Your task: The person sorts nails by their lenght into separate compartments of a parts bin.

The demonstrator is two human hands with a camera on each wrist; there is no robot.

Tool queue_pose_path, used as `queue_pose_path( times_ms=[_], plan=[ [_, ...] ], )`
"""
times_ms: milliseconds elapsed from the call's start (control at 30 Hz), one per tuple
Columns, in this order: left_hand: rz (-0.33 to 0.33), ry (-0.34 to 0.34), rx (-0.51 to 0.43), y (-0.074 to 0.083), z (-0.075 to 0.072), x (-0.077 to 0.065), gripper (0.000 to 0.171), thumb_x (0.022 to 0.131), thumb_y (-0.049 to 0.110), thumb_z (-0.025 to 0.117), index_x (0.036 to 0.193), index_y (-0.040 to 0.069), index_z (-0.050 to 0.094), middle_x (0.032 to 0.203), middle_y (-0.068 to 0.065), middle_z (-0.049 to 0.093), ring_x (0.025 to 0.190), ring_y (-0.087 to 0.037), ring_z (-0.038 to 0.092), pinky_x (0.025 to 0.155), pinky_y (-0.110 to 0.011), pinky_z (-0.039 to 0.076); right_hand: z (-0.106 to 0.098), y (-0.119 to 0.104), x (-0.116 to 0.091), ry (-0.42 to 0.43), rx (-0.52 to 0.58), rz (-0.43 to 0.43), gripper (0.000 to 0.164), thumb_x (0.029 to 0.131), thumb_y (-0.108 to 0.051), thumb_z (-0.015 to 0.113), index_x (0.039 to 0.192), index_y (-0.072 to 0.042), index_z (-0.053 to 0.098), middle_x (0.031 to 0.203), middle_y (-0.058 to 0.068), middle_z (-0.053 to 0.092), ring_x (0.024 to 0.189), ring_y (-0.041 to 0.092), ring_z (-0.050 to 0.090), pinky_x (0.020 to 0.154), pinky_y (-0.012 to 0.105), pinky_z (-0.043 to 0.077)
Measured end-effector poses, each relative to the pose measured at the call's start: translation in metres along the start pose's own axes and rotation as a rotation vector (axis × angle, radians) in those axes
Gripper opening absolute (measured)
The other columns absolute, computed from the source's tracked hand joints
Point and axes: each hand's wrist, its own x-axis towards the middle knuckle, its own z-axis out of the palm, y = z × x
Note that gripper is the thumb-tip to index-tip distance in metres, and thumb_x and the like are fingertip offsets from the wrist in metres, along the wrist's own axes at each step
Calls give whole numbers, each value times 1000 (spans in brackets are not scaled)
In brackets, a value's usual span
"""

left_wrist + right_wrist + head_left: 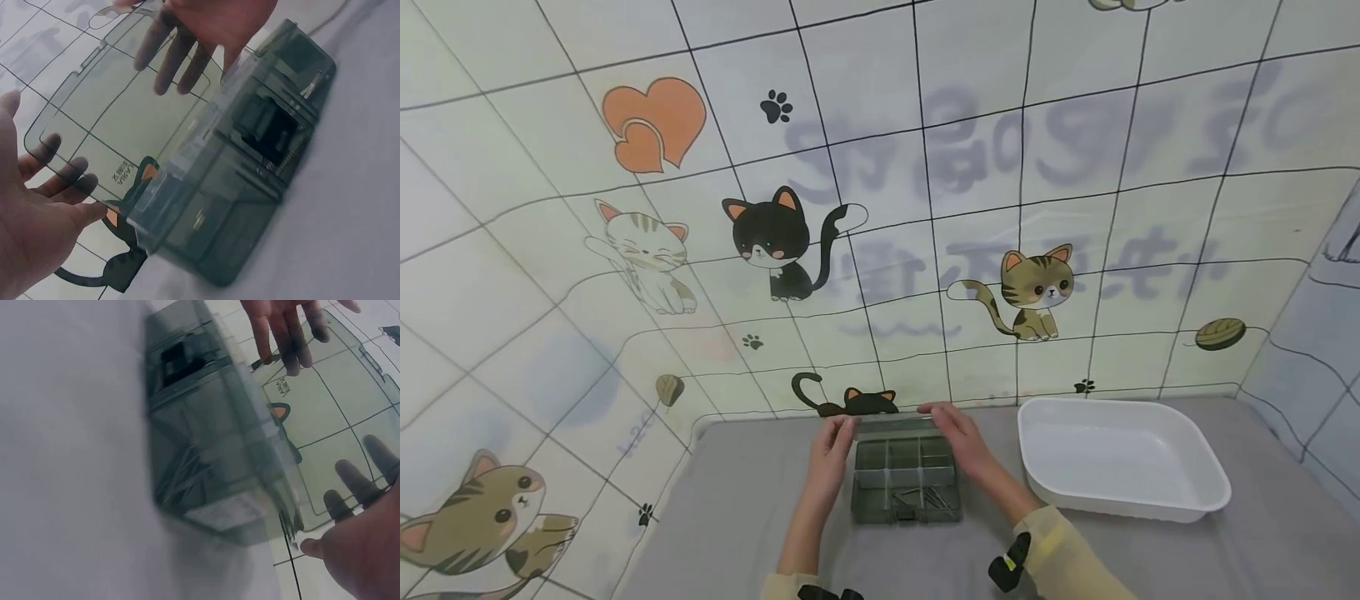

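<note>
A translucent dark-green compartment box [872, 500] rests on the grey surface, with its clear lid [119, 94] raised at the back. Thin, nail-like metal pieces [934, 498] lie in its front right compartment. At the lid's left edge is my left hand [833, 442], fingers behind the plastic and thumb near the hinge corner. My right hand [964, 442] is at the opposite edge, its fairly straight fingers showing through the lid [337, 419] and its thumb by the hinge corner. A black latch [269, 128] marks the box's front.
To the right of the box stands a white rectangular tray [1037, 487]. Behind the grey surface [737, 517] rises a wall covering [895, 350] with grid lines and cartoon cats.
</note>
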Motion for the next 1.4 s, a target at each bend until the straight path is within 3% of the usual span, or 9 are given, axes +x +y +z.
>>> queue_pose_path(
  times_ms=[167, 400, 567, 833, 1167, 1400],
  plan=[
    [33, -27, 61, -6, -3, -10, 31, 106, 31, 58, 114, 3, 68, 132, -16, 64, 131, -34, 54, 112, -59, 36, -6, 0, -16, -52, -128, 11, 32, 103, -24, 59, 124, -4, 70, 133, 15, 65, 128, 38, 57, 105, 59, 44],
    [62, -48, 125, -13, -7, -24, 24, 102, 30, 66, 116, 12, 74, 138, -8, 62, 140, -35, 45, 110, -69, 33, -10, 1, -30, -68, -277, -128, 29, 97, -21, 70, 120, -4, 74, 129, 12, 68, 123, 37, 60, 100, 57, 49],
    [66, -72, 117, -19, -7, -30, 27, 102, 28, 67, 121, 11, 73, 144, -11, 57, 144, -35, 41, 113, -65, 33, -13, -1, -37, -84, -322, -180, 31, 94, -21, 75, 120, -4, 74, 131, 13, 68, 126, 37, 60, 102, 58, 48],
    [76, -112, 97, -29, -7, -40, 34, 99, 18, 70, 129, 0, 68, 152, -19, 47, 146, -42, 36, 114, -63, 32, -16, 0, -47, -146, -398, -183, 45, 90, -28, 80, 122, 3, 72, 134, 21, 65, 129, 43, 56, 104, 63, 43],
    [91, -134, 239, -33, -2, -50, 44, 94, 17, 75, 132, -3, 65, 153, -17, 48, 145, -43, 36, 111, -63, 36, -12, 3, -58, -181, -540, -208, 48, 86, -30, 83, 119, 3, 74, 135, 20, 64, 128, 39, 58, 99, 60, 49],
    [142, -143, 315, -37, 3, -56, 36, 96, 17, 72, 127, -2, 70, 152, -18, 50, 149, -46, 28, 111, -70, 31, -10, 6, -62, -172, -587, -233, 47, 85, -31, 84, 117, 2, 75, 133, 18, 66, 127, 36, 60, 97, 57, 52]
  ],
)
